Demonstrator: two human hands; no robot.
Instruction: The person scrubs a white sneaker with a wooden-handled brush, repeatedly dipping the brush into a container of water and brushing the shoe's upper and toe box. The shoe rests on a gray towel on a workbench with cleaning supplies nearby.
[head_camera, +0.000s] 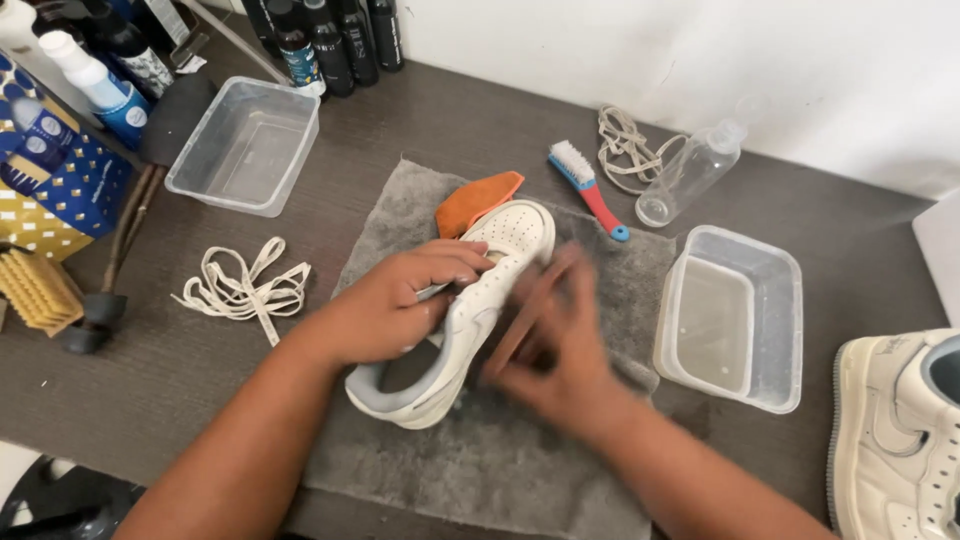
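While left hand (385, 305) grips the sneaker (480, 300), blurred right hand (560, 350) fingers clasp a brush (530, 310).

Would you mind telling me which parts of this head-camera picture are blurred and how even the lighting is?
Head view: the right hand and the brown brush it holds are smeared by motion blur; the left hand, the white shoe and the grey towel are sharp; lighting is soft and even, with faint shadows and no strong glare.
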